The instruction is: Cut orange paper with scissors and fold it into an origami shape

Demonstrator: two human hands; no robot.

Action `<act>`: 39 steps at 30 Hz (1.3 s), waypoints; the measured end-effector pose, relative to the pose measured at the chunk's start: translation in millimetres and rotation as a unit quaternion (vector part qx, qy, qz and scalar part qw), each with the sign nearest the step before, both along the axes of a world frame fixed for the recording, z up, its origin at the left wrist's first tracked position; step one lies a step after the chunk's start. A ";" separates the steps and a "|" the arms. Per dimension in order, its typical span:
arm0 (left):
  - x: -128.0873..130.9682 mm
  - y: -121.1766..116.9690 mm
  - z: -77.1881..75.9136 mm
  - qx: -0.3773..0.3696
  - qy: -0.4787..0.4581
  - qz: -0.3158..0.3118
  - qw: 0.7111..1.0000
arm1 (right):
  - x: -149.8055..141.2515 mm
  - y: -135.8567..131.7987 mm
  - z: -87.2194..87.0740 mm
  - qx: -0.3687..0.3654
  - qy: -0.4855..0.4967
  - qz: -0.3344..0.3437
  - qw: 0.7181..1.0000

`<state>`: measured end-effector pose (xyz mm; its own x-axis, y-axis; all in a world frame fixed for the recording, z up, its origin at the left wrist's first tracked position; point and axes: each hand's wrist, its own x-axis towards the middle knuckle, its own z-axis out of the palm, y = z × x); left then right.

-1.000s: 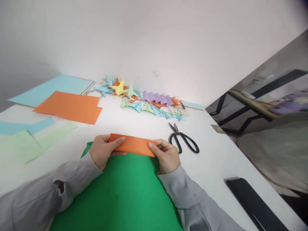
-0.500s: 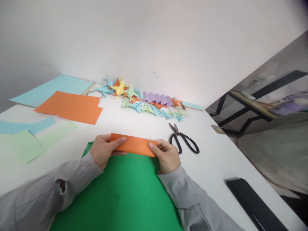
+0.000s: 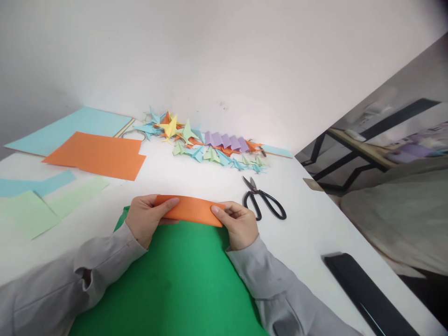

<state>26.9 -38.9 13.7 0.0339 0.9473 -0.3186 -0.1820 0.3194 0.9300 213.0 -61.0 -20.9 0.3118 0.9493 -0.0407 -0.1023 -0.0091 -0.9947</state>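
Observation:
A narrow piece of orange paper (image 3: 194,210) is stretched between my two hands, over the top of the green cloth (image 3: 185,275). My left hand (image 3: 145,217) pinches its left end, thumb on the near face and fingers behind. At the other end my right hand (image 3: 240,221) grips the paper between thumb and fingers. The strip bows slightly. Whether it is folded double cannot be made out. Just beyond my right hand lies a pair of black-handled scissors (image 3: 264,198), blades a little apart.
Folded paper cranes (image 3: 170,127) and purple pleated paper (image 3: 226,141) line the wall. Large orange sheets (image 3: 98,154), a blue sheet (image 3: 70,126) and green pieces (image 3: 33,214) lie left. A long black object (image 3: 364,289) rests at right, near the table edge.
The view has shifted slightly, so everything sits a little further left. Both hands keep their hold on the orange paper, which now curves a bit more.

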 end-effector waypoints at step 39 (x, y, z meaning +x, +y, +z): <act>-4.6 -2.5 14.1 0.072 0.089 -0.016 0.993 | 0.5 -3.4 19.9 -0.016 0.117 0.065 0.991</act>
